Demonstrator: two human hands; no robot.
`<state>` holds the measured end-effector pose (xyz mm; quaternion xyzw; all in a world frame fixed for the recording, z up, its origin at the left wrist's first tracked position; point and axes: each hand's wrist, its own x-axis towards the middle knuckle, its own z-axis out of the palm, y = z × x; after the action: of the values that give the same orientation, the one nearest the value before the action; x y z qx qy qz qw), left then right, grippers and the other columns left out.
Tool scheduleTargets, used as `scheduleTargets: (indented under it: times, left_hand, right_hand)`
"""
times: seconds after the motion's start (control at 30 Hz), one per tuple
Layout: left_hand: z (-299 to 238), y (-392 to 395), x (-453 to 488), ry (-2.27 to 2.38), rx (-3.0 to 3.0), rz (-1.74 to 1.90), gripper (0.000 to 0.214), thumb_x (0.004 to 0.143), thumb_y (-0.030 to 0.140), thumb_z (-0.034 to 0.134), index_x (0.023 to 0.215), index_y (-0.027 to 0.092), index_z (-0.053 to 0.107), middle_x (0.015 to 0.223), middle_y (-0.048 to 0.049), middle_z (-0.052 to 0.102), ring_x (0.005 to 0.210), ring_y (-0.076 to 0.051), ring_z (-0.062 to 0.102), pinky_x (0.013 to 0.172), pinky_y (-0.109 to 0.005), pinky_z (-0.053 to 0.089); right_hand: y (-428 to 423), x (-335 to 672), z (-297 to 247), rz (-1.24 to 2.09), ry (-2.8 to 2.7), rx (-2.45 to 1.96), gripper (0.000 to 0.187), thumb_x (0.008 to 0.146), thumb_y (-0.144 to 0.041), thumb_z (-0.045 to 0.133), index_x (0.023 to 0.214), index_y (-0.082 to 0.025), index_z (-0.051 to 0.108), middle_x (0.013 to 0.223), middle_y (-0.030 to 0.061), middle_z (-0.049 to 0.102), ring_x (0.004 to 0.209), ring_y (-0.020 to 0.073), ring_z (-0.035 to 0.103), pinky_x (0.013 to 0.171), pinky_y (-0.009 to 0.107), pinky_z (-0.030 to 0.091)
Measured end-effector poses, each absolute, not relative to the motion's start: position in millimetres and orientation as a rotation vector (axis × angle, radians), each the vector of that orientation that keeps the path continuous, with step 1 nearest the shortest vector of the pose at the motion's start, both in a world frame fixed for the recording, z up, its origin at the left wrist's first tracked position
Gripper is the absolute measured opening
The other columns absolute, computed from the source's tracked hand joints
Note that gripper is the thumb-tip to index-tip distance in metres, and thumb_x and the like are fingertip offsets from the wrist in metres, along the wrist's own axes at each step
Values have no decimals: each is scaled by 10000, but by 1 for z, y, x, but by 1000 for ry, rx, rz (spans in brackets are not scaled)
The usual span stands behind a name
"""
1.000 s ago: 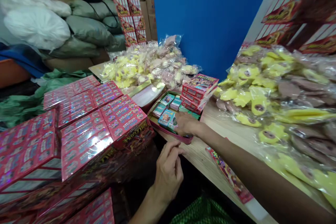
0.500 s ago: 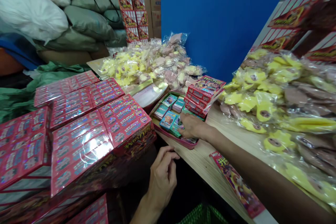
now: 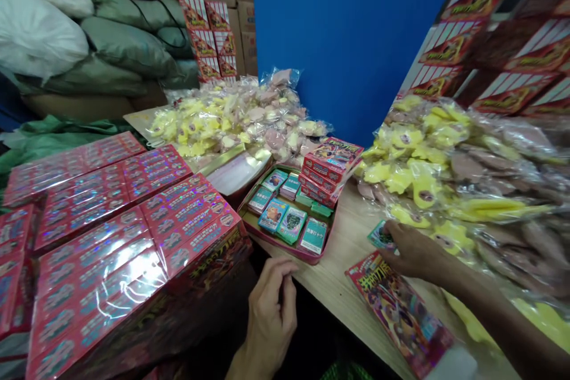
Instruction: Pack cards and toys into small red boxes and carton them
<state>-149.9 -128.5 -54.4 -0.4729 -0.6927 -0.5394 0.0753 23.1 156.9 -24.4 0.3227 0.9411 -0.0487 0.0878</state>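
My right hand (image 3: 412, 252) rests on the wooden table (image 3: 338, 273), fingers closed on a small green card pack (image 3: 382, 236), just above a flat red printed box (image 3: 398, 309). To its left stands a pink tray (image 3: 285, 246) holding several small card packs (image 3: 291, 222), with a stack of red boxes (image 3: 329, 169) on its far end. My left hand (image 3: 269, 314) hovers below the table's edge, fingers curled together in a pinch; I cannot make out anything in them.
Piles of red shrink-wrapped boxes (image 3: 111, 237) fill the left. Bags of yellow and pink toys (image 3: 231, 119) lie behind the tray and along the right (image 3: 467, 178). A blue panel (image 3: 347, 35), sacks (image 3: 124, 47) and cartons stand at the back.
My right hand has left the pink tray and moved right and toward me, carrying a green card pack to the spot beside the flat red box. My left hand barely moved.
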Motion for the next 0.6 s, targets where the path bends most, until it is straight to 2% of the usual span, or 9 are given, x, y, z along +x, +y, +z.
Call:
scheduleTargets:
  times: [0.13,0.23,0.43,0.53,0.6]
  left_hand:
    - [-47,-117,-147,-2021,-1461,-1639,282,942,21,462,1072,200,637,1068,-67,687,1019,-141,701,894,-231,571]
    - [-40,-116,-151,-2038,-1481,-1658,283,945,19,461,1071,197,642,1044,-55,691,991,-130,697,886,-219,561]
    - [-37,-121,-163,-2050,-1491,-1627,246,958,36,482,1029,193,657,1004,-39,691,941,-124,695,856,-213,545]
    - [-37,-118,-155,-2054,-1561,-1634,264,948,27,468,1044,197,646,997,-49,695,935,-146,699,837,-240,557]
    - [-37,-114,-144,-2061,-1723,-1607,295,932,14,458,1070,203,636,988,-52,702,921,-158,698,817,-257,565]
  right_hand:
    - [174,21,-37,-247,2712,877,196,932,-292,560,1016,-157,674,1037,170,723,959,315,705,829,375,504]
    - [178,11,-26,-274,2697,795,187,903,-329,624,952,-166,703,1026,171,727,982,329,702,866,397,518]
    - [183,4,-10,-360,2604,834,349,909,-386,657,1165,-150,690,1035,161,744,891,287,705,808,369,547]
    - [175,2,-11,-378,2627,816,419,951,-318,600,1346,-183,631,1108,129,739,994,264,697,884,350,537]
    - [170,-1,-14,-357,2660,786,414,955,-232,568,1360,-180,639,1149,132,722,1092,252,670,954,333,506]
